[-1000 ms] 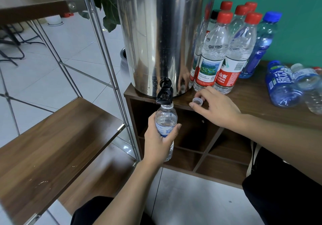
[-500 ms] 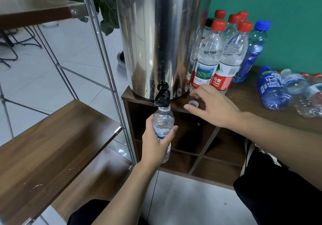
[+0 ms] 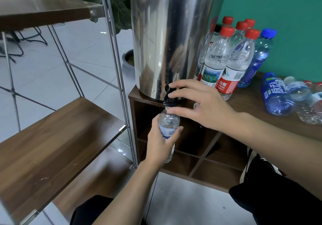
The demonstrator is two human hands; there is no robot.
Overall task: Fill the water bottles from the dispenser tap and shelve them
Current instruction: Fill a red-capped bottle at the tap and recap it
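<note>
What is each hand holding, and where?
The left hand grips the small bottle around its middle. The right hand touches the black tap, fingers at its top.

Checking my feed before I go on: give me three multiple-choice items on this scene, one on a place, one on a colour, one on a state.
1. Where is the small bottle?
A. on the shelf
B. under the tap
C. lying on the cabinet top

2. Cap colour of the standing blue bottle?
A. red
B. white
C. blue

3. What is the left hand doing?
A. gripping the small bottle
B. hanging idle
C. pressing the shelf

Answers: B, its mouth sits just below the spout; C, the cap is blue; A, fingers wrap the bottle while the right hand reaches the tap.
</note>
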